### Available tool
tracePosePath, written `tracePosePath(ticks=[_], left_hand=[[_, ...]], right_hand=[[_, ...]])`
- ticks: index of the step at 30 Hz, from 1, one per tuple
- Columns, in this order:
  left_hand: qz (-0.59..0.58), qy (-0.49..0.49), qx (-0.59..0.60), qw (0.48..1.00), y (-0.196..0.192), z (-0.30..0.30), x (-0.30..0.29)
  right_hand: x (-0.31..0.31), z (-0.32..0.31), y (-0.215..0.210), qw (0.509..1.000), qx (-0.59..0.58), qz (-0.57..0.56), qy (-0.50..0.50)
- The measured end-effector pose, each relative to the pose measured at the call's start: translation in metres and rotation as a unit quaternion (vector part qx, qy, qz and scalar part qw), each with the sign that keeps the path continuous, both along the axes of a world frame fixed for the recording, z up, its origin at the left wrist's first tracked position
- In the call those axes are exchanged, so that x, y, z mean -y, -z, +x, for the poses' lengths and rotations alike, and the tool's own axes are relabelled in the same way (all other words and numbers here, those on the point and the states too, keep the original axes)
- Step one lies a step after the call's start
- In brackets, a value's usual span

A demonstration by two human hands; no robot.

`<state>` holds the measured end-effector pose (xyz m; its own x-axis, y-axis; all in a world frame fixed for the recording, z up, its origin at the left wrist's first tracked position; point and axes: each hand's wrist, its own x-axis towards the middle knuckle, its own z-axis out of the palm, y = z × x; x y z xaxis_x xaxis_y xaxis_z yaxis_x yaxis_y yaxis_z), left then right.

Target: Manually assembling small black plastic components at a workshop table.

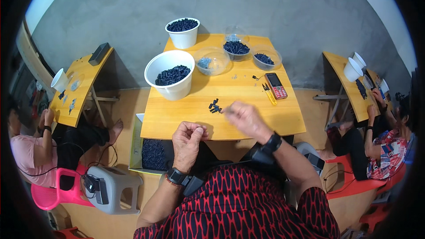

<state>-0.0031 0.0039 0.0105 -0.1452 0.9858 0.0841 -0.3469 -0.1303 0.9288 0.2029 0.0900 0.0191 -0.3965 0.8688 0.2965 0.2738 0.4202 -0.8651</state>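
**Small black parts: loose pile at table centre, right hand reaching in**

Small black parts (214,106) sit in a little cluster on the wooden table (283,121), just in front of the person and slightly right of centre. Looks like a working pile kept close, so each pick is a short reach.

Right hand (244,117) is just beside the pile, fingertips pointing at it. It's motion-blurred: fingers look loosely extended, partly open, but I can't tell whether it already pinches a piece.

Left hand (188,140) is at the near table edge, fingers curled in with thumb against fingertips. Reads as a pinch on something small, but whatever is inside is hidden, so I can't confirm contents.

Bulk stock is staged further back, out of the work zone:
- large white bucket (170,74) of black parts, back left
- second white bucket (182,32), also full, at the far edge
- three clear bowls (211,61) along the back, two with dark parts, one with paler bits

Red phone (276,85) and yellow-handled snips (268,94) lie to the right, clear of the pile. Cardboard box (148,152) of dark parts is on the floor under the left table edge.

Other people work at separate side tables left and right.
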Motion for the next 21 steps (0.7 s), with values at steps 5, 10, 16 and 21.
tracePosePath(ticks=[5,10,16,21], left_hand=[[-0.024,-0.046,-0.035,0.998,0.004,-0.005,-0.003],[-0.03,-0.053,-0.046,0.997,0.003,-0.005,-0.001],[-0.037,-0.039,-0.045,0.998,0.004,-0.006,-0.002],[-0.043,-0.03,-0.043,0.998,0.003,-0.004,-0.003]], right_hand=[[-0.075,0.073,0.0,0.94,0.148,0.213,0.222],[-0.091,0.077,-0.01,0.917,0.281,0.2,0.2],[-0.104,0.081,0.007,0.898,0.344,0.201,0.19],[-0.092,0.074,0.01,0.902,0.345,0.21,0.155]])
